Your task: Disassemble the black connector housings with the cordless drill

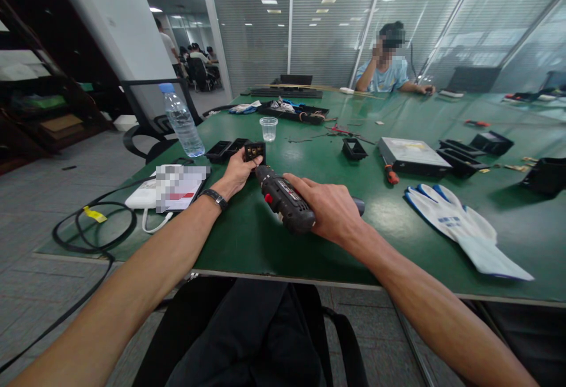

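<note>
My left hand (pixel 239 170) is closed on a small black socket module (pixel 255 151) with brass-coloured contacts, held just over the table. Wrapped round the handle of a black cordless screwdriver (pixel 287 203) with a red button is my right hand (pixel 329 207). The tool's nose points at the near side of the module, close to my left fingertips; whether its bit touches a screw is hidden. Black plastic housings (pixel 220 151) lie just left of and behind my left hand. A clear plastic cup (pixel 268 129) stands behind the module.
Left are a water bottle (pixel 182 120), a phone (pixel 188 189), a white power bank (pixel 144 192) and a coiled black cable (pixel 95 248). Right are a white glove (pixel 464 228), a metal-topped drive box (pixel 415 154) and a screwdriver (pixel 391 174). Across the table sits a person (pixel 387 68).
</note>
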A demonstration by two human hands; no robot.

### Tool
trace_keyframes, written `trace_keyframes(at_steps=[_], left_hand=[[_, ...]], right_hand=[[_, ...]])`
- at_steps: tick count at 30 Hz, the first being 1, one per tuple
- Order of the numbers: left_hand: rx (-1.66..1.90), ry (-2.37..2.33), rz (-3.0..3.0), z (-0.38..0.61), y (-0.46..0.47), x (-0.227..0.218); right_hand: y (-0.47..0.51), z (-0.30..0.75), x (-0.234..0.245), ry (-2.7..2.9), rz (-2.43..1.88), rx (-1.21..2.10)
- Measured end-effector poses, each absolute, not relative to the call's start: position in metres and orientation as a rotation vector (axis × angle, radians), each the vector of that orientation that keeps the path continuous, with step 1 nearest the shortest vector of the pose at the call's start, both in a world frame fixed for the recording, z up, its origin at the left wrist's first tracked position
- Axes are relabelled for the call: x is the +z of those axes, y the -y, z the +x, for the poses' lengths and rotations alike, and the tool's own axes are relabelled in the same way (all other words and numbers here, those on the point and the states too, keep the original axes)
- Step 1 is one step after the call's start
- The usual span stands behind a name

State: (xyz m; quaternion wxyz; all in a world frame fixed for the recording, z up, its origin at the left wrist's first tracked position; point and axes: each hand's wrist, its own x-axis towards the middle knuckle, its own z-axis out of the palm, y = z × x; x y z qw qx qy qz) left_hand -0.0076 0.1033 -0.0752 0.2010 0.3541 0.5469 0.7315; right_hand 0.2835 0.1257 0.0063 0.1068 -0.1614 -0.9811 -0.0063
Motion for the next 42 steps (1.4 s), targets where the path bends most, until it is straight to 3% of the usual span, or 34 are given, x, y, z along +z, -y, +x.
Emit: trace_keyframes(at_steps=[42], left_hand=[[2.066, -1.598, 1.056, -0.0083, -0.1045, -0.0775]], right_hand=[[-0.1259, 0.284, 0.0054, 2.873, -0.464, -0.01]])
